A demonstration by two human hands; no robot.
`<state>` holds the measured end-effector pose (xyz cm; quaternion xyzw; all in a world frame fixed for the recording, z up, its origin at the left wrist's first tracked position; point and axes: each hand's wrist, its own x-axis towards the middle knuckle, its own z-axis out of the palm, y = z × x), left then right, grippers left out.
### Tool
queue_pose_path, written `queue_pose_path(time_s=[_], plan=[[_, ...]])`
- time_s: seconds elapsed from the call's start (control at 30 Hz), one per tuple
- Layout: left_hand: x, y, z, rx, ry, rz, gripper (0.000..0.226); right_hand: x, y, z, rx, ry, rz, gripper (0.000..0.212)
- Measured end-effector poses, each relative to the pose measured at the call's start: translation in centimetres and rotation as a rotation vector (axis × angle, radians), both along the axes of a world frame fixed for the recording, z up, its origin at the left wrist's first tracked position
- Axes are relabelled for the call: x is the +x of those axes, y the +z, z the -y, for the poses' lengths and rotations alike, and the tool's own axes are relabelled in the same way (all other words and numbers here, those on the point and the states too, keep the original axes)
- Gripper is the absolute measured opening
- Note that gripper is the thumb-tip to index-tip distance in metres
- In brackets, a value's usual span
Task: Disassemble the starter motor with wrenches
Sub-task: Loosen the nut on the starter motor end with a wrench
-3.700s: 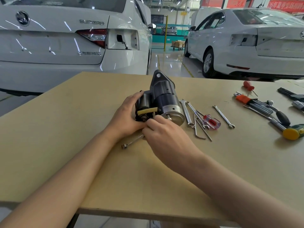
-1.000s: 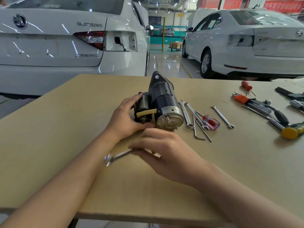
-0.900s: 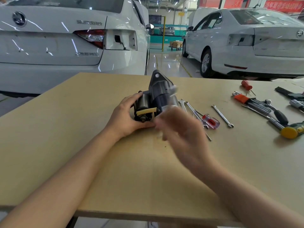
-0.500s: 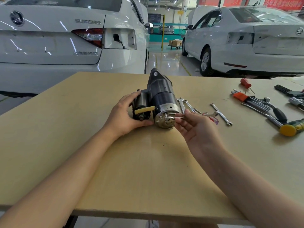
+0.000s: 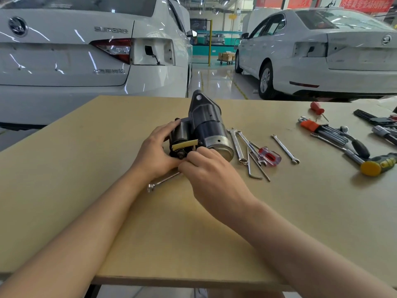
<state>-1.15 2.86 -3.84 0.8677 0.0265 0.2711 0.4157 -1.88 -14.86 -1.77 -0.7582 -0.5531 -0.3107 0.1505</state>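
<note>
Starter motor (image 5: 206, 130) lies on its side on the board (image 5: 86, 168), right between both hands, silver end cap facing the person. Left hand (image 5: 156, 151) is cupped round the small solenoid barrel on the motor's left flank, fingers over the top, thumb low at the near end, steadying it. Right hand (image 5: 212, 179) comes in from the near side, fingers curled, tips pressed up against the terminal end under the yellow strip (image 5: 184, 144). A wrench (image 5: 163, 181) pokes out from under that right hand toward the left, its ring end lying on the board just below the left wrist; the hand appears to grip its far end, though the fingers hide the contact with the motor.

Just right of the right hand sits a loose cluster: two spanners (image 5: 237, 145), a pair of hex keys (image 5: 253, 166) and a red-handled screwdriver (image 5: 269, 157), touching or overlapping. A single slim spanner (image 5: 284, 149) lies a little further right, apart from them. Well off to the right are an orange hex key set (image 5: 322, 130) and a yellow-ended hammer (image 5: 373, 164). Beyond the board, two white cars (image 5: 86, 61).
</note>
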Motion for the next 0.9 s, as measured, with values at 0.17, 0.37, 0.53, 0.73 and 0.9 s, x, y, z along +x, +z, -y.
queue_pose_path(time_s=[0.17, 0.37, 0.53, 0.73, 0.9], plan=[[-0.1, 0.1, 0.1, 0.015, 0.013, -0.007, 0.095, 0.2, -0.5, 1.6, 0.016, 0.166, -0.048, 0.015], [0.0, 0.0, -0.1, 0.018, 0.008, -0.028, 0.105, 0.2, 0.5, 2.1, 0.892, 0.272, -1.096, 0.007], [0.2, -0.1, -0.1, 0.011, 0.010, -0.029, 0.105, 2.4, 0.8, 3.1, 1.332, 0.168, -1.752, 0.014], [0.1, 0.0, -0.1, 0.006, 0.015, -0.032, 0.104, 2.5, 0.5, 2.9, 1.373, 0.185, -1.795, 0.017], [0.0, 0.1, 0.0, 0.017, 0.018, -0.027, 0.103, 2.5, 0.6, 3.1, 1.394, 0.202, -1.854, 0.006]])
